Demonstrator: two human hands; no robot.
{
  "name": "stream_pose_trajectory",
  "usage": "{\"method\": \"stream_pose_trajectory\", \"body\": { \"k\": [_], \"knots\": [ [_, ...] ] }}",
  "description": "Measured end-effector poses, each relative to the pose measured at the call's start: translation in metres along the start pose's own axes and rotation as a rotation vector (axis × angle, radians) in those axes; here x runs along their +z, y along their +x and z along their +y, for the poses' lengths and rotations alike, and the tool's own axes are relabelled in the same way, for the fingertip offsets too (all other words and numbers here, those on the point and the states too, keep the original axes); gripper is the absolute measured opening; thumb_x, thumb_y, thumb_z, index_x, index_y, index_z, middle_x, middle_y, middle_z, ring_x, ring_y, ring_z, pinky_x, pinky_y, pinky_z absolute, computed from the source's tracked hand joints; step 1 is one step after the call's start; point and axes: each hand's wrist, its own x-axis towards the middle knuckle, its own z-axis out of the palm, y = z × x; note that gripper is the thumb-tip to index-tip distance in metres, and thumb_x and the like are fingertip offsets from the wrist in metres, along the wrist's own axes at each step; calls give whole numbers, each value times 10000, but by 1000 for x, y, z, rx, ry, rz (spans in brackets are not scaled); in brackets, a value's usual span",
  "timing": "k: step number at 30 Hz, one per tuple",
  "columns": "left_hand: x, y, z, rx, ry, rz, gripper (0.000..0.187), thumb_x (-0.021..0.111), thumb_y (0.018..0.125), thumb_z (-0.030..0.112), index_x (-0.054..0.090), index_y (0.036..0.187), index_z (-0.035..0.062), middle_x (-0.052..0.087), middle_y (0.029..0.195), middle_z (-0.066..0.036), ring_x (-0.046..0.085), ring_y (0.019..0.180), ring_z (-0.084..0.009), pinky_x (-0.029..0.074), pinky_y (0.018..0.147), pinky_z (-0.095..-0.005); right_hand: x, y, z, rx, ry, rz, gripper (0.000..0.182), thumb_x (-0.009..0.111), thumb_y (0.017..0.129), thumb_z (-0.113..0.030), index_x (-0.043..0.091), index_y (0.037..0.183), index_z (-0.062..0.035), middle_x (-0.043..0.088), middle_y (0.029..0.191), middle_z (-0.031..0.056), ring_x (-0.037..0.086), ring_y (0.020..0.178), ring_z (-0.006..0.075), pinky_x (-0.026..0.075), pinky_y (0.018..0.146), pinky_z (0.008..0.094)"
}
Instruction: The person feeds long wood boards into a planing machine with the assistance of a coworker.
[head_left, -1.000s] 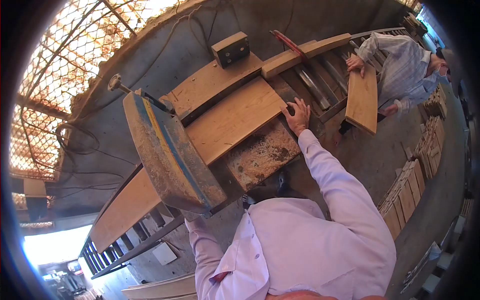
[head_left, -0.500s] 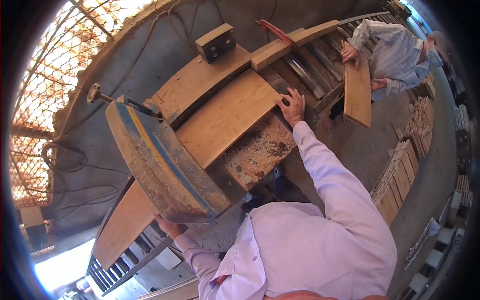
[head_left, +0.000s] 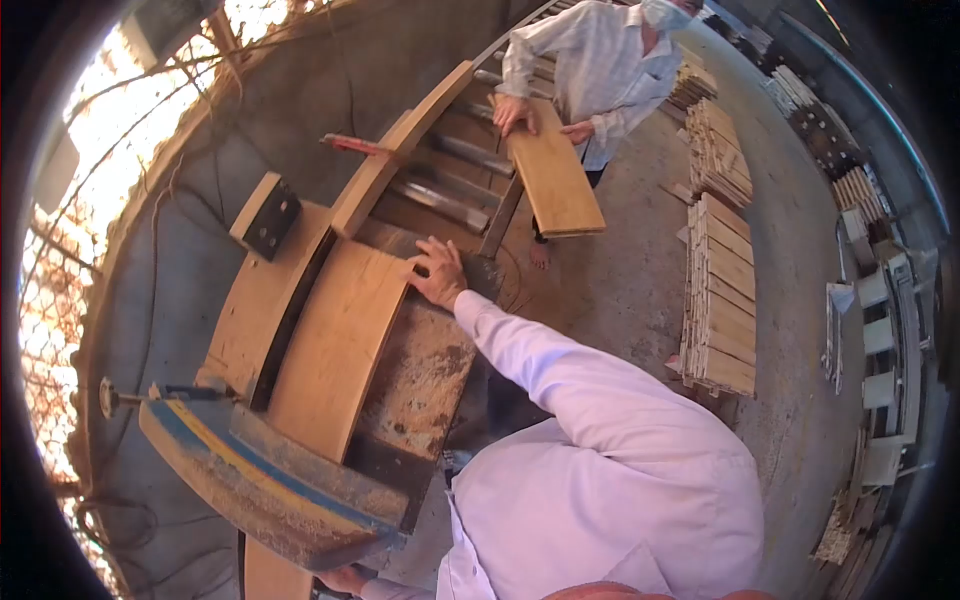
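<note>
Left of both hands, a dusty blue-and-yellow guard [head_left: 270, 485] crosses over the long plank [head_left: 335, 330]. The left hand [head_left: 345, 579] is beside the wood showing below the guard, partly hidden; I cannot tell its grip. The right hand [head_left: 437, 274] has its thumb and curled fingers at the plank's upper right corner; whether they close on it, I cannot tell. Beyond that hand, rollers [head_left: 440, 203] sit within a frame, and another person [head_left: 610, 75] holds a board [head_left: 560, 180]. Farther right stand stacked boards [head_left: 722, 300].
</note>
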Motion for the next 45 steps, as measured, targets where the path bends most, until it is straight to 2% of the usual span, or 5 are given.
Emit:
{"method": "stream_pose_trajectory", "body": {
  "k": [19,24,26,40,45],
  "knots": [
    [-60,45,-41,688,1573,150,564,426,988,103,342,1533,-14,548,1409,-241,578,1240,-322,469,1052,-408,-13,2,-6,2,-34,-15,385,691,860,-512,768,1072,-200,547,1434,96,365,1442,302,136,1236,517],
    [-48,43,-48,480,626,200,521,386,991,94,395,1487,-68,539,1400,-285,563,1237,-400,411,1101,-442,6,1,0,-59,-86,43,356,702,847,-503,767,1055,-222,580,1394,88,409,1409,318,172,1215,539],
    [-64,51,-51,723,948,149,502,399,1047,206,421,1462,-75,560,1369,-242,568,1221,-358,448,1067,-449,9,2,3,-77,-110,52,377,708,845,-511,763,1065,-210,584,1390,89,421,1402,315,181,1209,540],
    [3,17,-23,287,261,361,691,555,998,522,520,1385,-49,584,1314,-176,586,1160,-298,505,956,-412,12,7,12,-109,-79,-3,377,663,944,-431,708,1181,-141,608,1367,113,507,1341,278,324,1154,471],
    [6,15,-20,286,200,363,742,553,991,551,492,1420,-51,546,1394,-172,549,1205,-272,440,1039,-374,6,-59,-33,476,959,-102,389,635,994,-344,587,1228,-39,644,1146,128,633,1083,232,535,882,360]
  ]
}}
